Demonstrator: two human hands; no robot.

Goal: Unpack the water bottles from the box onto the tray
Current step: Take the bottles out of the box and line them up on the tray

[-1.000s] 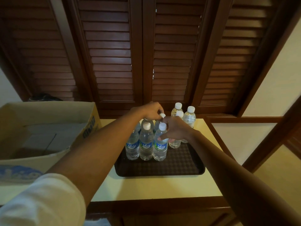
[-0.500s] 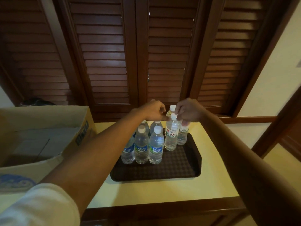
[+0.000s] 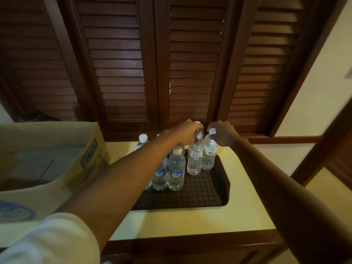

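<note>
- Bottles stand upright in a cluster on the far half of the dark tray (image 3: 213,199), all clear plastic with white caps.
- Red-labelled bottle (image 3: 194,159) stands on the tray's right part, touching or just beside the plain bottle (image 3: 209,154) to its right.
- Two blue-labelled bottles (image 3: 176,172) stand in front and to the left of those — side by side, close together, partly hidden by the left forearm.
- Another capped bottle (image 3: 143,139) shows behind the left forearm, at the tray's far left; more may be hidden there, but I cannot tell how many.
- Left hand (image 3: 185,134) is curled closed around the neck of the red-labelled bottle, its white cap showing at the fingers.
- Right hand (image 3: 222,133) is closed with its fingertips pinched on the cap of the plain bottle.
- Tray lies on the pale yellow worktop (image 3: 190,221), with its near half bare.
- Cardboard box (image 3: 76,164) sits on the worktop to the left of the tray, open at the top; the part of its inside that shows holds no bottle.
- White sleeve (image 3: 49,241) covers the left upper arm at the lower left corner.
- Dark wooden louvred shutters (image 3: 190,63) rise behind the worktop — a pale wall lies to their right.
</note>
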